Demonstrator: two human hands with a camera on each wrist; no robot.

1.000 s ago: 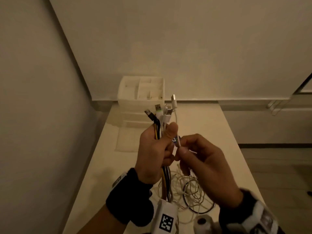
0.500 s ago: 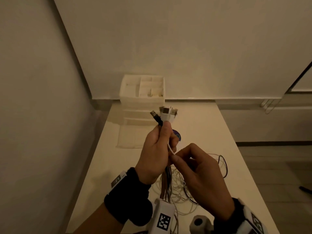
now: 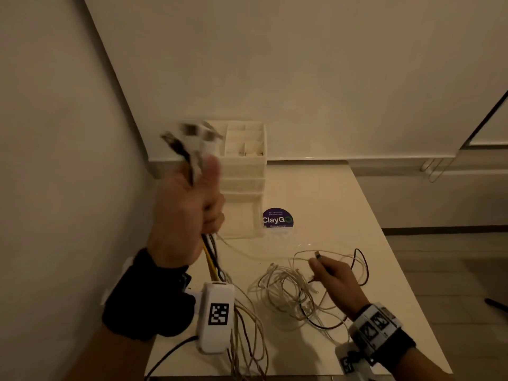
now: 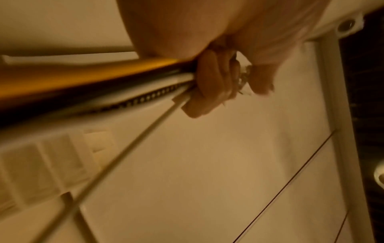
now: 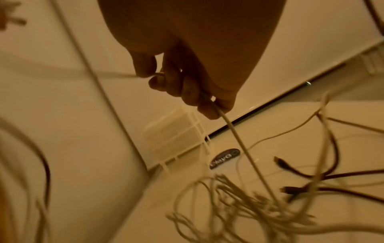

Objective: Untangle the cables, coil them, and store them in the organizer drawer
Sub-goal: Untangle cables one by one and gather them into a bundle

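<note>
My left hand [image 3: 202, 188] is raised at the table's left and grips a bundle of cables [image 3: 210, 257]: yellow, black and white. The blurred plug ends [image 3: 189, 136] stick up above the thumb. In the left wrist view the fingers [image 4: 212, 85] curl round that bundle [image 4: 104, 85]. My right hand [image 3: 320, 268] is low over a tangle of white and black cables [image 3: 288, 292] on the table and pinches a thin white cable [image 5: 239, 138] between thumb and fingers [image 5: 207, 102]. The white organizer [image 3: 244, 163] stands at the back, its bottom drawer [image 3: 242, 218] pulled out.
A round dark sticker [image 3: 277, 218] lies on the white table [image 3: 343, 204] beside the drawer. A wall runs close along the left side. The table's right edge drops to a tiled floor. Loose cable ends hang off the near edge below my left wrist.
The hands have parted. My left hand swung up and left with the bundle; my right hand dropped right onto the tangle on the table, drawing a white cable out.
</note>
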